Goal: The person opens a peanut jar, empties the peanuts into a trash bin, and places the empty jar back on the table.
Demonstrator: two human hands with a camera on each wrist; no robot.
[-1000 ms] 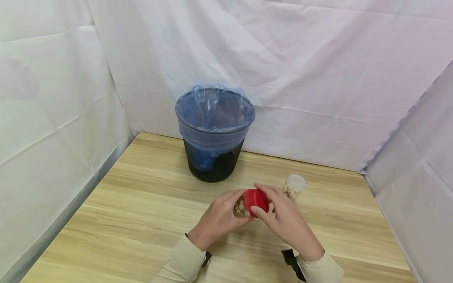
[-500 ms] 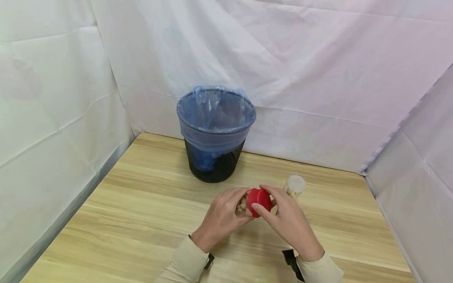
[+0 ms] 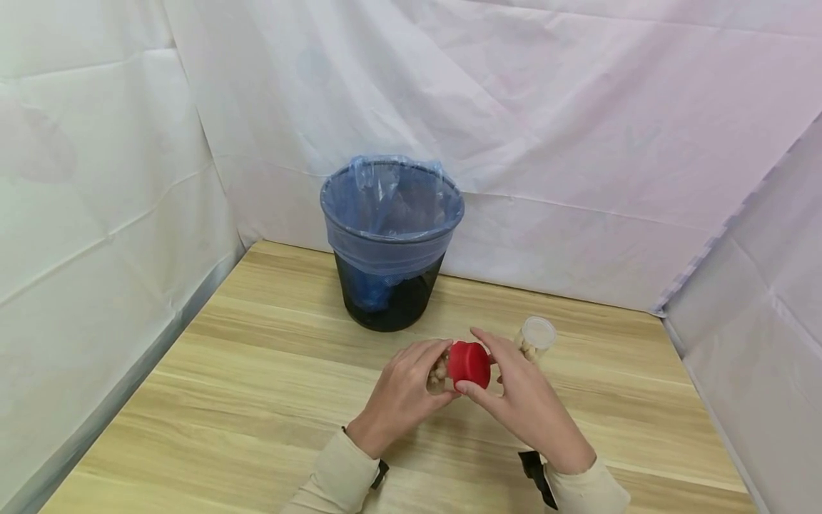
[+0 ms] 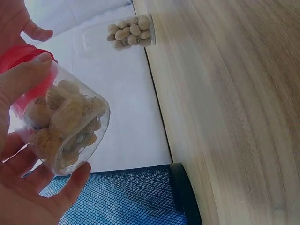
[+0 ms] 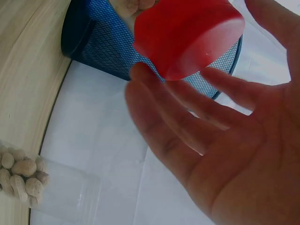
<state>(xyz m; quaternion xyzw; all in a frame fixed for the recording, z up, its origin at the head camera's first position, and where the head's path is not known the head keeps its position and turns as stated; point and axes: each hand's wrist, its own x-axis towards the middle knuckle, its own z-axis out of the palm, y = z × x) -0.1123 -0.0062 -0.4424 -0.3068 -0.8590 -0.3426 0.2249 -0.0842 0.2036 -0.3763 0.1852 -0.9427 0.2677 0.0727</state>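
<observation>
Wood-grain table [image 3: 244,400] across lower frame, white sheeting [image 3: 552,143] above, clear red-lidded peanut jar [image 3: 459,366] lower centre, left hand [image 3: 399,389] gripping it, right hand [image 3: 528,400] loosely spread

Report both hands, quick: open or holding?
Left hand: holding the jar of peanuts.
Right hand: open, fingers loosely around the red lid; can't tell whether they touch it.

There are one left hand [image 3: 399,389] and one right hand [image 3: 529,403], two beige sleeves [image 3: 343,467], two clear jars [image 4: 77,126], one red lid [image 3: 469,365], one bin [image 3: 414,300], one blue liner [image 3: 392,255], one wooden table [image 3: 270,400] and three white cloth walls [image 3: 514,128]; the overlapping peanuts [image 4: 133,31] probably number more than ten.
</observation>
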